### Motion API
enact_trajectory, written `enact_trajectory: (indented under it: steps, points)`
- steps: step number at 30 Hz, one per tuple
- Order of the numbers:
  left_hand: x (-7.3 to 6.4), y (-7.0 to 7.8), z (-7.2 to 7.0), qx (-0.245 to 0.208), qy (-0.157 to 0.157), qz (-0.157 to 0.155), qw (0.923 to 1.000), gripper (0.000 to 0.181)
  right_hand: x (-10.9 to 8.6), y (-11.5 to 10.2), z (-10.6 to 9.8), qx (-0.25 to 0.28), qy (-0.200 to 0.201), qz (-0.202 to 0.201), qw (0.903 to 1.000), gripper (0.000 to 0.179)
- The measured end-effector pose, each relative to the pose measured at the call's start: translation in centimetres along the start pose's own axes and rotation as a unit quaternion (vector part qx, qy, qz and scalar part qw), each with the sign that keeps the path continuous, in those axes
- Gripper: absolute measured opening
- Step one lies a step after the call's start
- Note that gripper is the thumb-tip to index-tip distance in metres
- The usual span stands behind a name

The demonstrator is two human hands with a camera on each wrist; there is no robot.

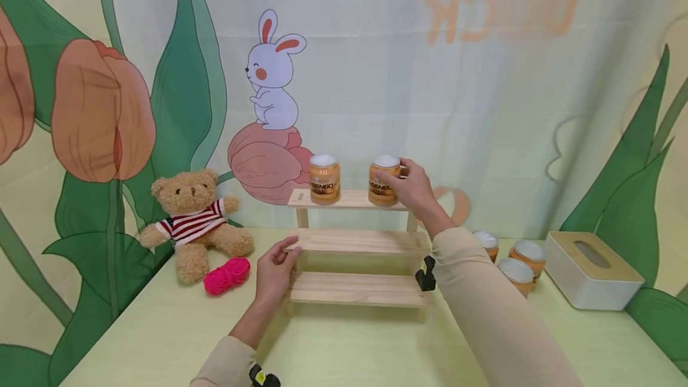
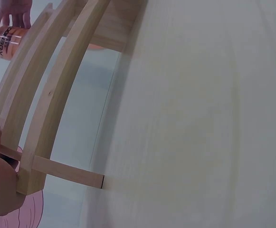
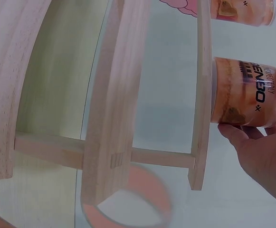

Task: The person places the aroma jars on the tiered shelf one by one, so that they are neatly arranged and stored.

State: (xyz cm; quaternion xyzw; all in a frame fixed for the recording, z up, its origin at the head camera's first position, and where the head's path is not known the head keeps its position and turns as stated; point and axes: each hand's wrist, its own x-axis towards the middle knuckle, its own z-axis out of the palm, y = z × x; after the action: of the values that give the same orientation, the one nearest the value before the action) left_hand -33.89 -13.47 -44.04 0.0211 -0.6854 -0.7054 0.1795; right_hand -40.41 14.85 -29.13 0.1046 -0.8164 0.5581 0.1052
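Observation:
A three-tier wooden shelf (image 1: 359, 289) stands on the table. On its top tier, toward the right, is an orange jar (image 1: 384, 187) with a white lid, which my right hand (image 1: 416, 190) grips from the right side. In the right wrist view, fingers and thumb wrap this jar (image 3: 244, 92), and its base is at the top board. A second orange jar (image 1: 325, 181) stands at the left of the same tier, apart from the first. My left hand (image 1: 274, 270) holds the shelf's left end by the middle tier; the left wrist view shows the thumb at the wood.
Several like jars (image 1: 516, 275) stand right of the shelf, partly behind my right sleeve. Beyond them is a white tissue box (image 1: 593, 273) with a wooden top. At left, a teddy bear (image 1: 196, 220) sits behind a pink yarn skein (image 1: 227, 276). A printed curtain (image 1: 376, 88) hangs behind.

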Motion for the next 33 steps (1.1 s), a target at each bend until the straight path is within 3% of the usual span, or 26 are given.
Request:
enact_trajectory:
  steps: [9, 20, 28, 33]
  points:
    - [-0.2, 0.0, 0.3, -0.003, -0.004, 0.017, 0.9998, 0.028, -0.9, 0.7, -1.0, -0.012, 0.015, 0.022, 0.9996, 0.095]
    - [0.1, 0.0, 0.1, 0.006, -0.004, 0.014, 0.9999, 0.027, -3.1, 1.4, -2.8, -0.013, 0.024, -0.003, 0.9996, 0.085]
    - [0.0, -0.2, 0.1, 0.0, -0.004, 0.009, 0.9999, 0.027, -6.1, 3.1, -5.1, -0.028, 0.032, -0.034, 0.9985, 0.087]
    - [0.0, -0.1, 0.1, 0.007, -0.001, 0.015, 0.9999, 0.027, -8.1, 3.9, -6.3, -0.033, 0.06, -0.047, 0.9965, 0.082]
